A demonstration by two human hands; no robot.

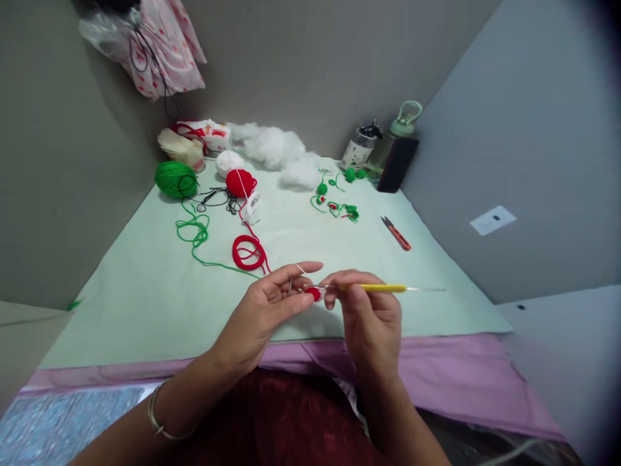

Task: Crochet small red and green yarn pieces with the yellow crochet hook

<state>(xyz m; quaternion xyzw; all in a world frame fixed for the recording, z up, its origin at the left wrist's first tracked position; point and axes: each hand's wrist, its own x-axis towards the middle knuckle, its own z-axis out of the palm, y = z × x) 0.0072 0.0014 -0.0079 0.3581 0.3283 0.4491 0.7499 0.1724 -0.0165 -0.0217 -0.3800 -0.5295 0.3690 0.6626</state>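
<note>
Between thumb and fingers, my left hand (272,298) pinches a small red and white crochet piece (314,294). A white yarn strand passes over its raised index finger. My right hand (369,317) grips a crochet hook (378,288) by its yellow handle, its metal tip pointing left and reaching the crochet piece. The hook's far end sticks out to the right past my hand. Fingers partly hide the stitches. Just beyond my left hand lies a coil of red yarn (248,252), and a green strand runs along the table towards that hand.
At the back left are a green yarn ball (175,180), a red yarn ball (241,184) and a white yarn ball (229,164). White stuffing (274,147) lies behind. Orange thread snips (396,233), small green pieces (352,212), a bottle (388,142) and a phone (398,166) are on the right.
</note>
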